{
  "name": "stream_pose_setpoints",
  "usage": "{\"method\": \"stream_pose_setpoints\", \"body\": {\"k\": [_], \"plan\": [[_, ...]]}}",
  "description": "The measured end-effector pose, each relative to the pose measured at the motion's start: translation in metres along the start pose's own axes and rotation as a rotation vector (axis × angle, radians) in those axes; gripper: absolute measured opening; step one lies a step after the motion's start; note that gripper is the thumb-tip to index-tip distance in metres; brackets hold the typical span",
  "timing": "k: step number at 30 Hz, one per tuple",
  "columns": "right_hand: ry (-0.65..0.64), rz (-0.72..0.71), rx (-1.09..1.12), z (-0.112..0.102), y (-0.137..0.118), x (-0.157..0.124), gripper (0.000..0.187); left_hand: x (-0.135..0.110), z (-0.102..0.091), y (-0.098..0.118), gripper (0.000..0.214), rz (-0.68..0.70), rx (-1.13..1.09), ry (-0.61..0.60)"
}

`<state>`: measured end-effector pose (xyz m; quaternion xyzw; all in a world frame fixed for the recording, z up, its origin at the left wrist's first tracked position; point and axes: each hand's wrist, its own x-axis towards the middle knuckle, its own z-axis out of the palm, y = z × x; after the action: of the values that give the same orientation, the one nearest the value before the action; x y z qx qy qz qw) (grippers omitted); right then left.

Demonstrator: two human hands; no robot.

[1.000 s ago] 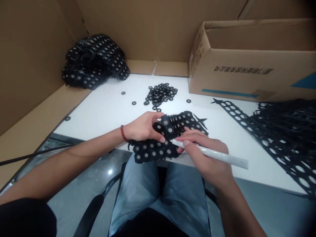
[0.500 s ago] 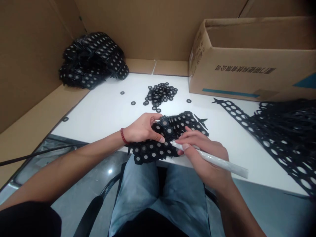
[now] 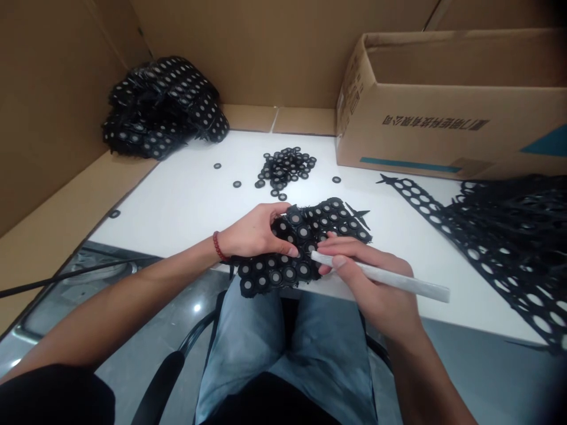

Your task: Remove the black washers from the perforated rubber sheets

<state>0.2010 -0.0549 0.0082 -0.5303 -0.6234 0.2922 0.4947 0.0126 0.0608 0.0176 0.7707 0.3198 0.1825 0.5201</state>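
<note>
From where I stand, the black dotted sheet (image 3: 277, 276) lies right between the person's two hands, at the near side of the worktop (image 3: 190, 206), its lower edge sticking out over the brink above the knees. The left hand (image 3: 248, 233) has come at it from the left side, thumb laid across the front and forefinger arched over behind, gripping a raised, bent part of it. The right hand (image 3: 381, 295) is closed round a slim white pen-like tool (image 3: 411, 284), which slants across the palm side with its narrow end pointing at the sheet, just beside the left thumb tip; I can't tell whether that end touches. The right fingertips sit close against the sheet's right part, and the rest of it spreads away behind them. Beyond the hands is a pile of loose black discs (image 3: 286, 168), with a single disc (image 3: 336, 179) to its right. A heap of dotted sheets (image 3: 168, 106) sits far left, and at right, punched-out strips (image 3: 522, 248) lie in front of a cardboard box (image 3: 443, 133)
</note>
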Motion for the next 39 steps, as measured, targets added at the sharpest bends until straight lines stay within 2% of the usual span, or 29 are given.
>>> {"method": "stream_pose_setpoints", "body": {"k": [6, 11, 15, 19, 23, 27, 29, 32, 39], "plan": [[0.002, 0.013, -0.005, 0.001, 0.001, 0.0, 0.018, 0.0, 0.002, -0.002, 0.042, -0.011, -0.104, 0.019], [-0.01, 0.016, -0.001, 0.003, 0.0, 0.001, 0.019, -0.002, 0.004, -0.004, 0.041, 0.015, -0.264, 0.088], [-0.063, 0.027, -0.024, 0.005, -0.001, 0.005, 0.018, -0.003, 0.003, -0.005, 0.041, 0.031, -0.289, 0.122], [-0.131, 0.064, 0.058, 0.006, -0.002, 0.008, 0.021, -0.003, 0.002, -0.007, 0.04, 0.033, -0.289, 0.145], [-0.151, 0.153, 0.176, 0.004, -0.002, 0.01, 0.017, -0.002, 0.001, -0.007, 0.04, 0.034, -0.351, 0.118], [-0.051, 0.335, 0.358, 0.0, 0.002, 0.009, 0.02, -0.001, 0.0, -0.006, 0.045, 0.03, -0.406, 0.079], [0.034, 0.388, 0.404, -0.002, 0.005, 0.008, 0.023, -0.001, -0.001, -0.004, 0.043, 0.021, -0.39, 0.048], [0.12, 0.386, 0.341, -0.006, 0.008, 0.007, 0.023, -0.001, -0.003, 0.003, 0.038, -0.014, -0.299, 0.017], [0.099, 0.357, 0.313, -0.008, 0.011, 0.004, 0.025, 0.001, -0.003, 0.023, 0.031, -0.168, 0.038, -0.002]]}}
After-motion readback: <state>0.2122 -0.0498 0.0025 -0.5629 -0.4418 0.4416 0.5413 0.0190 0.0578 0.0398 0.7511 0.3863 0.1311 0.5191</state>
